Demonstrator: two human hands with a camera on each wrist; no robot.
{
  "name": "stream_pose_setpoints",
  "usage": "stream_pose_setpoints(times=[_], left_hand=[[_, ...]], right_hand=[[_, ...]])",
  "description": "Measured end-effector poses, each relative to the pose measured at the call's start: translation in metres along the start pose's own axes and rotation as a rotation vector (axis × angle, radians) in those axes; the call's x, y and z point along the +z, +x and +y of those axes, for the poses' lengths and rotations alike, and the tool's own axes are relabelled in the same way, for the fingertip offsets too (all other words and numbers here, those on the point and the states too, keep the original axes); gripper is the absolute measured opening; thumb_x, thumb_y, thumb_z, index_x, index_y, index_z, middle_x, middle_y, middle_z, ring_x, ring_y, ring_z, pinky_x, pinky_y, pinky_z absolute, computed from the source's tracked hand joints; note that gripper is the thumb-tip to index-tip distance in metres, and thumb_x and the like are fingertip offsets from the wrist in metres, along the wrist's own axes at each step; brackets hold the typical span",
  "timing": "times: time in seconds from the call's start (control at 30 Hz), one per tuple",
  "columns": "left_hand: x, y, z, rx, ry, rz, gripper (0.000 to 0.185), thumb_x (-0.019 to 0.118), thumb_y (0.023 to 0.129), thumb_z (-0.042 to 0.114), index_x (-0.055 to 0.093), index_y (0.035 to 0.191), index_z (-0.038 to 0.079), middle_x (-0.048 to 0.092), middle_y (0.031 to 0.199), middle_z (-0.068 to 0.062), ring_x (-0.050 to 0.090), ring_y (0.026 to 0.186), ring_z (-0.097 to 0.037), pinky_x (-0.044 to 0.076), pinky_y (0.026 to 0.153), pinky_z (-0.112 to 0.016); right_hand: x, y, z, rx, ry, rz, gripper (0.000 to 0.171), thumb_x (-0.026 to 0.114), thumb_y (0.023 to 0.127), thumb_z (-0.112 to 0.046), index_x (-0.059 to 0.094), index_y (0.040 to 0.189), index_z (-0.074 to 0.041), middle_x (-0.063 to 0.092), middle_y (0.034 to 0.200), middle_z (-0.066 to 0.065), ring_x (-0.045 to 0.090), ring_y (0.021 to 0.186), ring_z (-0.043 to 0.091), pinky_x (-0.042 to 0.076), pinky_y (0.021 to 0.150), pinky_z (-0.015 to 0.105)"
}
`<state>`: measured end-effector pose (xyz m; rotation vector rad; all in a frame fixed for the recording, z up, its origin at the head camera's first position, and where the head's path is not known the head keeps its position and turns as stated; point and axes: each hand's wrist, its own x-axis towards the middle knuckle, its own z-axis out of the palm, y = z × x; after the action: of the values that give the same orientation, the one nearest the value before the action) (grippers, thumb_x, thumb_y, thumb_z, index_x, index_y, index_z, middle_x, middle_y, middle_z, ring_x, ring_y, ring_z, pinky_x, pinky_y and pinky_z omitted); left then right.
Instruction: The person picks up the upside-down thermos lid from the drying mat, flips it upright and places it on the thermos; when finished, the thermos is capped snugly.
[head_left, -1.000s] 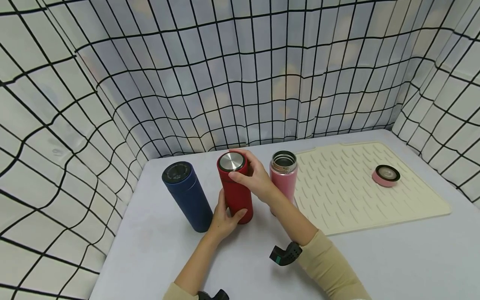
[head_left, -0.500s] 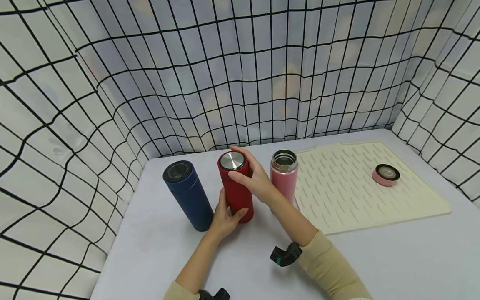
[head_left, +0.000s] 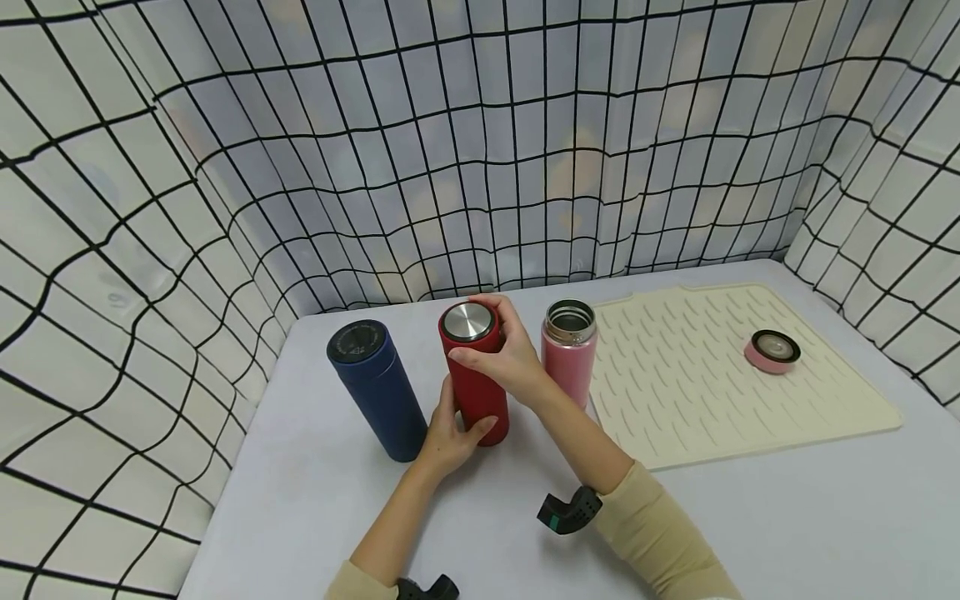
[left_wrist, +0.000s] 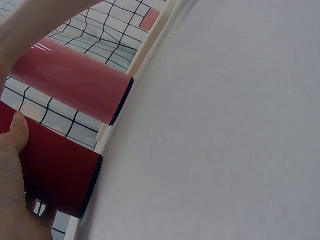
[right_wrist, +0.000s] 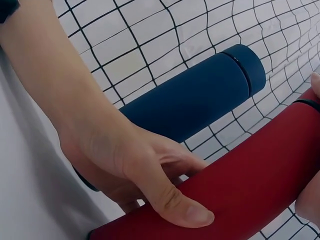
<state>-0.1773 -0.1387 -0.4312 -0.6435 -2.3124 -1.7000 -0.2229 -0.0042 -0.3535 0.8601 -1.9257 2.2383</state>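
Observation:
A red thermos (head_left: 478, 387) with a silver-topped lid (head_left: 468, 322) stands upright on the table. My left hand (head_left: 447, 442) grips its lower body, thumb in front, as the right wrist view also shows. Around the upper part, at the lid, curls my right hand (head_left: 510, 354), its thumb across the front and fingers behind. To the left is a blue thermos (head_left: 381, 400) with its dark-topped lid on, close to my left hand. On the right stands a pink thermos (head_left: 570, 358) without a lid, its steel mouth showing, partly behind my right wrist.
A cream ridged mat (head_left: 675, 392) lies on the right of the white table (head_left: 300, 517). On it rests a pink lid (head_left: 772, 351), inner side up. Black netting (head_left: 480, 167) over pale walls encloses the table at the back and sides.
My right thumb has shifted slightly left across the front of the red thermos as the right hand turns a little. The left hand and the other thermoses stay in place.

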Motion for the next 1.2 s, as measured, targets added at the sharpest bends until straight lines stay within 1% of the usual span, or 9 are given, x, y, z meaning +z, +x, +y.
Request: stream_pose_setpoints(times=[0.23, 0.37, 0.47, 0.6, 0.7, 0.83, 0.93, 1.13, 1.2], left_hand=[[0.005, 0.002, -0.032, -0.001, 0.006, 0.019, 0.074, 0.069, 0.08, 0.005, 0.021, 0.137, 0.009, 0.049, 0.124, -0.01, 0.048, 0.114, -0.024, 0.04, 0.096, -0.045], [0.006, 0.001, -0.036, 0.011, 0.006, 0.017, 0.075, 0.069, 0.08, 0.006, 0.021, 0.137, 0.011, 0.049, 0.125, -0.008, 0.048, 0.114, -0.022, 0.04, 0.096, -0.044], [0.007, 0.001, -0.032, 0.018, 0.005, 0.013, 0.074, 0.069, 0.08, 0.004, 0.021, 0.137, 0.008, 0.049, 0.125, -0.012, 0.048, 0.114, -0.026, 0.04, 0.095, -0.047], [0.006, 0.0, -0.013, 0.028, 0.02, 0.014, 0.073, 0.067, 0.08, 0.0, 0.02, 0.136, 0.001, 0.048, 0.123, -0.018, 0.047, 0.114, -0.031, 0.039, 0.095, -0.049], [0.004, -0.002, -0.001, 0.019, 0.031, 0.018, 0.072, 0.065, 0.081, 0.0, 0.018, 0.135, -0.002, 0.046, 0.125, -0.021, 0.045, 0.116, -0.034, 0.037, 0.097, -0.05], [0.006, -0.004, 0.002, 0.004, 0.043, 0.027, 0.073, 0.063, 0.082, 0.001, 0.015, 0.137, -0.002, 0.042, 0.128, -0.023, 0.04, 0.121, -0.035, 0.031, 0.101, -0.051], [0.009, -0.005, -0.004, 0.057, 0.086, 0.056, 0.075, 0.063, 0.083, 0.003, 0.014, 0.139, 0.0, 0.04, 0.13, -0.021, 0.038, 0.123, -0.033, 0.03, 0.102, -0.049], [0.015, -0.004, -0.035, 0.284, 0.269, 0.225, 0.082, 0.065, 0.081, 0.021, 0.013, 0.143, 0.008, 0.03, 0.138, -0.009, 0.032, 0.125, -0.023, 0.033, 0.1, -0.043], [0.017, -0.003, -0.031, 0.338, 0.298, 0.273, 0.081, 0.063, 0.08, 0.021, 0.014, 0.142, 0.005, 0.028, 0.139, -0.011, 0.029, 0.126, -0.026, 0.033, 0.1, -0.045]], right_hand=[[-0.002, -0.003, 0.0, 0.058, 0.0, -0.035, 0.064, 0.067, 0.08, 0.001, 0.036, 0.135, -0.01, 0.049, 0.124, 0.01, 0.049, 0.111, 0.021, 0.046, 0.089, 0.037], [-0.002, -0.005, -0.003, 0.061, -0.014, -0.016, 0.064, 0.066, 0.079, 0.004, 0.035, 0.134, -0.006, 0.049, 0.125, 0.014, 0.048, 0.112, 0.023, 0.046, 0.09, 0.037], [0.001, -0.008, -0.015, 0.066, -0.035, -0.004, 0.063, 0.064, 0.079, 0.006, 0.034, 0.134, -0.002, 0.048, 0.125, 0.017, 0.048, 0.112, 0.025, 0.045, 0.091, 0.037], [0.005, -0.012, -0.028, 0.071, -0.066, -0.002, 0.063, 0.064, 0.079, 0.004, 0.032, 0.134, 0.0, 0.047, 0.126, 0.018, 0.046, 0.113, 0.027, 0.045, 0.091, 0.038], [0.007, -0.014, -0.027, 0.082, -0.099, -0.01, 0.066, 0.066, 0.08, 0.0, 0.03, 0.136, -0.001, 0.046, 0.127, 0.017, 0.045, 0.114, 0.027, 0.044, 0.092, 0.038], [0.007, -0.019, -0.024, 0.091, -0.151, -0.009, 0.068, 0.067, 0.08, -0.003, 0.029, 0.137, -0.004, 0.046, 0.127, 0.015, 0.046, 0.114, 0.025, 0.044, 0.092, 0.037], [0.004, -0.024, -0.018, 0.056, -0.158, -0.014, 0.069, 0.066, 0.081, -0.004, 0.028, 0.138, -0.005, 0.046, 0.128, 0.014, 0.045, 0.115, 0.024, 0.043, 0.093, 0.037], [-0.009, -0.032, 0.005, -0.124, -0.121, -0.064, 0.076, 0.062, 0.08, 0.003, 0.022, 0.144, -0.008, 0.034, 0.141, 0.006, 0.032, 0.127, 0.019, 0.028, 0.105, 0.039], [-0.011, -0.036, -0.002, -0.195, -0.128, -0.079, 0.08, 0.062, 0.078, 0.009, 0.018, 0.144, -0.003, 0.027, 0.144, 0.011, 0.024, 0.132, 0.022, 0.022, 0.108, 0.042]])
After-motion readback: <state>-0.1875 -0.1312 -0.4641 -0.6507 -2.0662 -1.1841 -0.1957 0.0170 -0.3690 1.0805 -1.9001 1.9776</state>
